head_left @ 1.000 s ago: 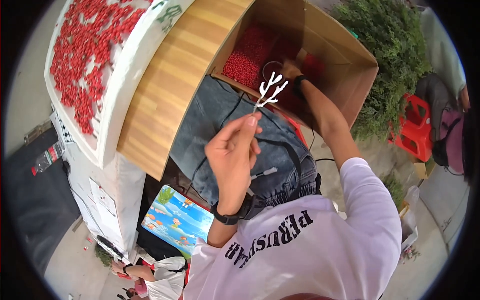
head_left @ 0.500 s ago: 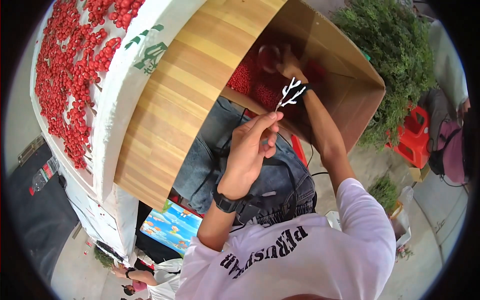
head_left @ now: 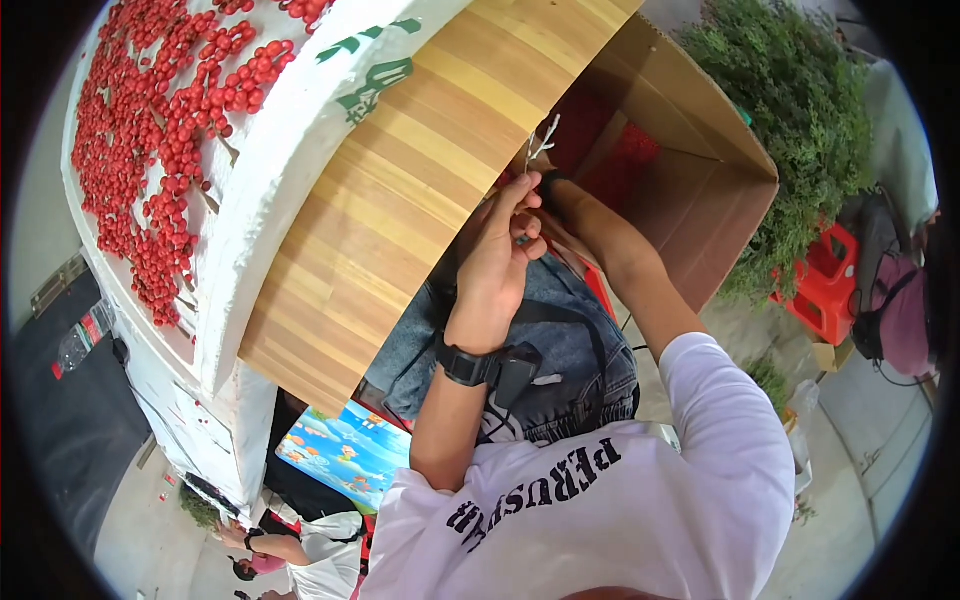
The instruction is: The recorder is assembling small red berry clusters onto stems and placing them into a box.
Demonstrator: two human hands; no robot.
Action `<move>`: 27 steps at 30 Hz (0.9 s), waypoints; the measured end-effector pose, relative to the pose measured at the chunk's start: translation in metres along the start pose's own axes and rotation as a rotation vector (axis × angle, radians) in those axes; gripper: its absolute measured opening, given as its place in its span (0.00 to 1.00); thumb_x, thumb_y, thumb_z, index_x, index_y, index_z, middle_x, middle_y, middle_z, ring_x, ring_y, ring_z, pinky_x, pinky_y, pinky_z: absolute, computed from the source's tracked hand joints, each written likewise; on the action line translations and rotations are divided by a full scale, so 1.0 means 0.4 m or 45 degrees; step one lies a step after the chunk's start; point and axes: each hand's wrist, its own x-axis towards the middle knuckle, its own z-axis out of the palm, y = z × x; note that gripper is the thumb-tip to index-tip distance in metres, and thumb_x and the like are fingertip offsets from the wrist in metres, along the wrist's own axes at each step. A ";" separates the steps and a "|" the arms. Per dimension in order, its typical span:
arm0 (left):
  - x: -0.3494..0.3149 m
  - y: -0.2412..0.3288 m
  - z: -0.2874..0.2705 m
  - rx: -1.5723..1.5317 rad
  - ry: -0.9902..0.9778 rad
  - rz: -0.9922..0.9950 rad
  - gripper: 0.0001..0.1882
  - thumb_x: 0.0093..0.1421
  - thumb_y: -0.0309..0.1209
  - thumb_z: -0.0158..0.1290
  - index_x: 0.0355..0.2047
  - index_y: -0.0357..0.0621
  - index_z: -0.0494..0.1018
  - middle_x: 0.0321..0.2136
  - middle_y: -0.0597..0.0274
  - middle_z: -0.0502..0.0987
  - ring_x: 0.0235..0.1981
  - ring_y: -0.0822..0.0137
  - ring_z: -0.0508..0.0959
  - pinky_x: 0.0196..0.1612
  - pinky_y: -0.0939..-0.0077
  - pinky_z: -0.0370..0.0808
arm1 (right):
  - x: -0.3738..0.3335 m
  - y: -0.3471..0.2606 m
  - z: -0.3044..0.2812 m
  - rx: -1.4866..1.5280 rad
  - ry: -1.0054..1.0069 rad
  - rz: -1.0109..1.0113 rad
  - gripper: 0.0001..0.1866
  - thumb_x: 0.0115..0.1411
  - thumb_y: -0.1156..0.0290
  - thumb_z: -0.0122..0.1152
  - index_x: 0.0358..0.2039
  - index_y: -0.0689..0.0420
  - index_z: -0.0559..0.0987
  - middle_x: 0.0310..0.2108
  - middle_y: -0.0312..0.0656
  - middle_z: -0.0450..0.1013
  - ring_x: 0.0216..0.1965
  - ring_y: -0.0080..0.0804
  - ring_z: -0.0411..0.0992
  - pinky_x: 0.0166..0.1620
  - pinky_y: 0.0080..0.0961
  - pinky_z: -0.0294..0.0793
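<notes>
In the head view, the cardboard box (head_left: 715,215) is the landmark. At its near left side, the left hand (head_left: 494,255) pinches 1 white-tipped twig (head_left: 541,144) upright between thumb and fingertips, the other fingers loosely curled. The right hand (head_left: 519,162) reaches in at the box's left side, mostly hidden behind the left hand and the wood-grain board (head_left: 400,180); I cannot tell whether it is spread or closed on anything. Red material (head_left: 637,152) shows inside the box.

The step in hand looks like keeping the twig ready while the right hand works in the box. The next move probably calls for drawing that hand out without brushing the twig.

Left of the box, the board's edge crosses its opening and crowds both hands; a white foam slab (head_left: 270,150) with red berry sprigs (head_left: 160,215) lies past it. The box's right half offers more open room, though greenery (head_left: 780,130) stands just right of its wall.
</notes>
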 end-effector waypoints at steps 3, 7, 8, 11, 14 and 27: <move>0.006 -0.003 0.011 -0.008 0.017 0.031 0.14 0.58 0.35 0.59 0.42 0.42 0.75 0.25 0.74 0.71 0.21 0.81 0.64 0.24 0.86 0.59 | -0.004 0.033 0.033 0.451 -0.032 -0.035 0.27 0.58 0.75 0.44 0.60 0.51 0.62 0.46 0.53 0.73 0.37 0.49 0.76 0.41 0.42 0.76; 0.012 -0.024 0.025 -0.080 0.041 0.077 0.13 0.58 0.34 0.59 0.40 0.43 0.76 0.25 0.74 0.71 0.21 0.80 0.64 0.25 0.86 0.59 | -0.030 0.082 0.058 1.042 -0.055 -0.088 0.30 0.55 0.79 0.44 0.60 0.53 0.62 0.44 0.49 0.75 0.36 0.43 0.77 0.40 0.39 0.77; 0.013 -0.028 0.027 -0.078 0.030 0.075 0.13 0.58 0.34 0.59 0.40 0.43 0.76 0.25 0.74 0.71 0.21 0.80 0.64 0.25 0.86 0.59 | -0.038 0.083 0.059 1.189 -0.063 -0.105 0.31 0.54 0.81 0.44 0.61 0.53 0.61 0.43 0.48 0.75 0.36 0.41 0.77 0.40 0.38 0.77; 0.019 -0.037 0.008 -0.179 0.171 0.156 0.10 0.57 0.34 0.59 0.38 0.45 0.76 0.25 0.74 0.71 0.21 0.79 0.63 0.24 0.85 0.60 | -0.096 0.006 0.040 1.393 0.061 0.043 0.25 0.56 0.81 0.46 0.56 0.57 0.68 0.46 0.40 0.73 0.46 0.29 0.73 0.48 0.28 0.74; 0.050 -0.078 0.015 -0.186 0.134 0.140 0.09 0.57 0.33 0.59 0.37 0.46 0.76 0.25 0.74 0.71 0.21 0.79 0.63 0.24 0.85 0.61 | -0.149 0.082 -0.060 0.622 0.755 -0.341 0.30 0.54 0.83 0.43 0.59 0.55 0.63 0.44 0.43 0.73 0.34 0.28 0.74 0.34 0.26 0.77; 0.062 -0.126 -0.027 -0.090 0.229 0.104 0.05 0.58 0.33 0.57 0.34 0.51 0.77 0.24 0.74 0.71 0.20 0.80 0.64 0.21 0.85 0.62 | -0.467 -0.350 -0.206 0.626 1.100 -0.130 0.30 0.52 0.84 0.48 0.58 0.55 0.65 0.48 0.50 0.71 0.33 0.40 0.77 0.30 0.28 0.78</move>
